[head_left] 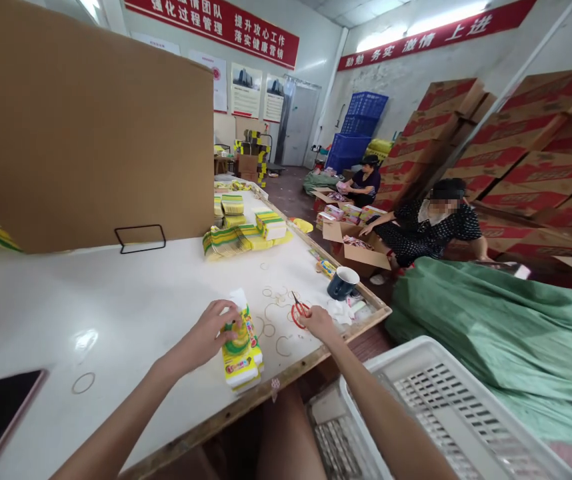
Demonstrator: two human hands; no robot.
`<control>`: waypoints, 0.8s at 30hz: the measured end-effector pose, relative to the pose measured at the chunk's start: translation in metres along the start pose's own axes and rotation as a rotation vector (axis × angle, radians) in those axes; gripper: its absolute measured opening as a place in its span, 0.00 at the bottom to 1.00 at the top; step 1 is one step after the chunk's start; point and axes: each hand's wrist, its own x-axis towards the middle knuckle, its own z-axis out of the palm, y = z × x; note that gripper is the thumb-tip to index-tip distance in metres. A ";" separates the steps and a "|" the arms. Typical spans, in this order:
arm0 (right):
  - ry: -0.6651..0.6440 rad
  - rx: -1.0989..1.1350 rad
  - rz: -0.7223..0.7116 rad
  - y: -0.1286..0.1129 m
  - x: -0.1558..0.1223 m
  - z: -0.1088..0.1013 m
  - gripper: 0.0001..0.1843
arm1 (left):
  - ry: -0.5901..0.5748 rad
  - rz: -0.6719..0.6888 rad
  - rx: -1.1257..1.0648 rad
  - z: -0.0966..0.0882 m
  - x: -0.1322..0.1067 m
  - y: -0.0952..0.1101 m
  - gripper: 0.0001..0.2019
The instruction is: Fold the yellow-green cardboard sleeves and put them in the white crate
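Note:
My left hand is closed around the upper part of a stack of yellow-and-green printed packaging near the table's front edge. The fingers curl over its top and side. To the right, my right hand grips the red handles of a pair of scissors, whose dark tips point away from me. Several loose rubber bands lie on the white table between and beyond my hands. Farther back sit more stacks of yellow-green packaging, some fanned out.
A dark mug stands near the right table corner. A phone lies at left; a large cardboard sheet rises behind. White baskets and a green sack flank the table at right. Two people sit beside open boxes.

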 end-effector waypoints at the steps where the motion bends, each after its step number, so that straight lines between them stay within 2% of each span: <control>1: 0.019 0.011 0.000 0.001 -0.001 0.001 0.13 | -0.030 0.017 0.026 -0.001 0.003 0.000 0.04; 5: 0.113 0.080 -0.032 -0.001 -0.004 0.004 0.14 | -0.092 0.049 0.117 -0.003 0.012 0.003 0.06; 12: 0.184 0.366 -0.093 -0.014 -0.002 0.004 0.13 | -0.067 0.097 0.224 0.008 0.009 0.005 0.10; 20: 0.087 0.818 -0.110 -0.025 0.003 -0.007 0.14 | -0.108 0.118 0.115 0.008 0.014 0.003 0.11; 24: 0.025 1.023 -0.097 -0.042 -0.008 -0.020 0.20 | -0.115 0.078 0.002 0.005 0.017 0.004 0.10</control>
